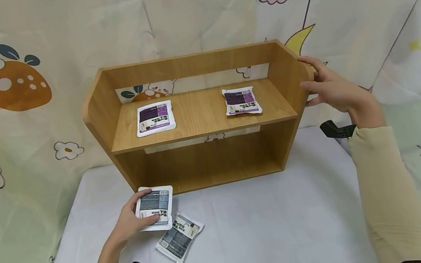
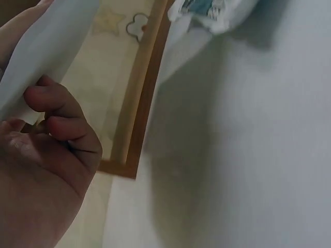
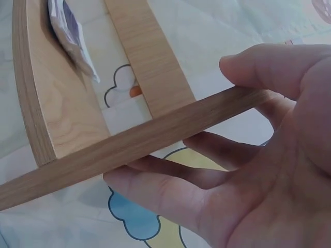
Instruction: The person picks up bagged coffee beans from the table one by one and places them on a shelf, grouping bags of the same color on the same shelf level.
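My left hand pinches a white pouch with a grey-blue label, thumb across its front, just before the shelf's lower left corner. In the left wrist view the pouch's pale back shows, with curled fingers against it. A second grey-blue pouch lies on the table beside it. At the right, my right hand grips the side panel of a two-level wooden shelf. In the right wrist view the thumb lies over the panel's edge, the other fingers along its outer side.
On the upper shelf board, a purple-labelled pouch lies at the left and another purple pouch at the right. The shelf stands at the back of a table with a white cloth. Behind hangs a patterned curtain.
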The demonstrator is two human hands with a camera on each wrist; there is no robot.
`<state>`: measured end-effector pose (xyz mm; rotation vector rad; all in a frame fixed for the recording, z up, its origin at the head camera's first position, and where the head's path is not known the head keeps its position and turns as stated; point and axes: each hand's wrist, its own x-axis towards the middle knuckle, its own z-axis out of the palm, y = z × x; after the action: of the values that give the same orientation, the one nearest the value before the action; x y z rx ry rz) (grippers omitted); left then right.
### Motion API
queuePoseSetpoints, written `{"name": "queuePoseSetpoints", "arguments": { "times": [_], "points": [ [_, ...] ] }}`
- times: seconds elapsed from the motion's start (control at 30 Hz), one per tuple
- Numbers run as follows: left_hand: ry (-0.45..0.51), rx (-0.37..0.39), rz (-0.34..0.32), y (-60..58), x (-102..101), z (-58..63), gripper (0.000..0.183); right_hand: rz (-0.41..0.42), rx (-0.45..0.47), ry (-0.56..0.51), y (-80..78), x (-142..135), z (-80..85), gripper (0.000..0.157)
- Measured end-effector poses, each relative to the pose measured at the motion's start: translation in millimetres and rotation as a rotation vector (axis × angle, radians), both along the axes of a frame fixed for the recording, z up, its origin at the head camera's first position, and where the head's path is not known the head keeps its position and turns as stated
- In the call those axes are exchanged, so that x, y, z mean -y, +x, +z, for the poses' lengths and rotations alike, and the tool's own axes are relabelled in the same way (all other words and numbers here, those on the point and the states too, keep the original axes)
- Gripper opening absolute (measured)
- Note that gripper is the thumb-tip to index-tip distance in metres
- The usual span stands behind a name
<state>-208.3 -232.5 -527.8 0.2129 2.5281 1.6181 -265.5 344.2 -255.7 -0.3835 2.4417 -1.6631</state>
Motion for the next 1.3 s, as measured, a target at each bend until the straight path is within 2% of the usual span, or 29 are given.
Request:
{"name": "queuePoseSetpoints", "arguments": {
  "times": [0.17,0.33,0.57,0.83,1.07,1.13,1.3],
  "points": [
    [0.039,-0.024,-0.026,-8.9,-24.2,-3.1,0.088,-0.018,0.01,0.01,1.3,-1.7,-2.4,0.065],
    [0.083,-0.05,0.011,-21.9,-40.2,-3.4,0.087,-0.022,-0.005,0.016,0.2,-0.4,-1.6,0.065],
    [0.132,-0.069,0.003,-42.8,-51.8,-0.4,0.086,-0.04,-0.014,0.044,-3.1,1.2,-1.3,0.065],
    [0.143,-0.037,0.047,-63.9,-60.0,1.8,0.084,-0.043,-0.015,0.032,-5.6,3.9,-3.2,0.065],
    [0.135,-0.075,0.016,-87.3,-69.0,11.6,0.082,-0.062,-0.044,0.04,-5.3,4.8,-0.3,0.064],
    [0.118,-0.063,0.022,-92.3,-68.8,11.8,0.082,-0.062,-0.038,0.038,-4.6,5.9,-1.2,0.064],
    [0.108,0.024,0.059,-107.0,-69.3,7.6,0.084,-0.064,-0.047,0.045,-3.9,6.6,-0.6,0.065]
  ]
}}
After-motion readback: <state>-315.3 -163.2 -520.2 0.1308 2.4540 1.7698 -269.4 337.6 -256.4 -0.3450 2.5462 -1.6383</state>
